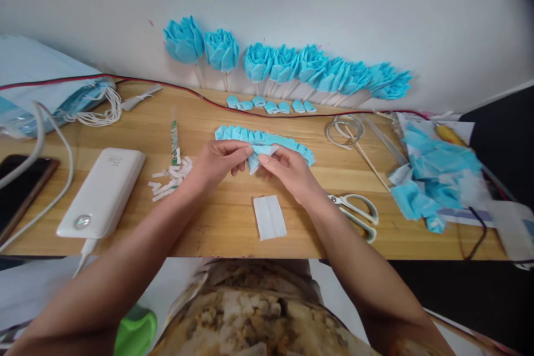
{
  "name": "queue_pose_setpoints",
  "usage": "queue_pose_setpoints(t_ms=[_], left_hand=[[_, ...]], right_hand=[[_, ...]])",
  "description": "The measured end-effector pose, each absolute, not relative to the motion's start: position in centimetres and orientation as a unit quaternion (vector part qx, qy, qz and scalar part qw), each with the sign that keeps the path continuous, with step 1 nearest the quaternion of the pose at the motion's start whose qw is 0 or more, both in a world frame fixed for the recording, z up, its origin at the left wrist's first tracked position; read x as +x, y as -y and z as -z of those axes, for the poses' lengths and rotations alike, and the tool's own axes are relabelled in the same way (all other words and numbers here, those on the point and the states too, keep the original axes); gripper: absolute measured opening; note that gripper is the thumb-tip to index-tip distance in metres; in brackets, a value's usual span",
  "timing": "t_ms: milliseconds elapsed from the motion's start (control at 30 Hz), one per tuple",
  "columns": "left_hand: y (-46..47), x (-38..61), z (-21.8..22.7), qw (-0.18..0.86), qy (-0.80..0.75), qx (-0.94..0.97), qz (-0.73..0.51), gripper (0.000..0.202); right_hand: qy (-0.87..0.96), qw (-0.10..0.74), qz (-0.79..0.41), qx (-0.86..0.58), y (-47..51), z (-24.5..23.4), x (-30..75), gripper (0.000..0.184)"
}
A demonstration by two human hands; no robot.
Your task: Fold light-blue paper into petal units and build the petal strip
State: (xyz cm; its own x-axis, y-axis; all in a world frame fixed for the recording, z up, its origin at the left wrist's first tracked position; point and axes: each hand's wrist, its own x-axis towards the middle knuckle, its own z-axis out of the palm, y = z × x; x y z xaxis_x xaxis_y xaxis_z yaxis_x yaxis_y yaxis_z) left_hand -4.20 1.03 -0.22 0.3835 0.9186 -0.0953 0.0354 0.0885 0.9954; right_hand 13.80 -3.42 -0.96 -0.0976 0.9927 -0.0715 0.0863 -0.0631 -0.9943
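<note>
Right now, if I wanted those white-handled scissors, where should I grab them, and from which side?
Probably by the white finger loops, coming from the person's right. The scissors lie on the table with those loops pointing right, out in the open. The blade end points left and is hidden by the right forearm, so it looks harder to reach.

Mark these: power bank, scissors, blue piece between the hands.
power bank [102,192]: head view, middle of its white face
scissors [344,200]: head view, white handle near the pivot
blue piece [263,150]: head view, upper part between the fingertips
</note>
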Motion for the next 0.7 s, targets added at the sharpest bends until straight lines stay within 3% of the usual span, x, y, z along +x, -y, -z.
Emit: queue_pose_setpoints(t_ms=[233,433,700], left_hand=[[-1.02,-4.19,0.07,0.613,-0.419,0.577,-0.341,0.028],[-1.17,-4.3,-0.04,0.658,-0.399,0.533,-0.351,0.033],[-1.15,-4.23,-0.22,0.623,-0.415,0.567,-0.345,0.031]], right_hand=[[0.529,0.46,-0.483,-0.524,3.2,1.15,13.91,0.022],[0.526,0.476,-0.47,-0.525,3.09,0.91,14.05,0.024],[0.542,0.448,-0.47,-0.533,3.13,0.91,14.11,0.028]])
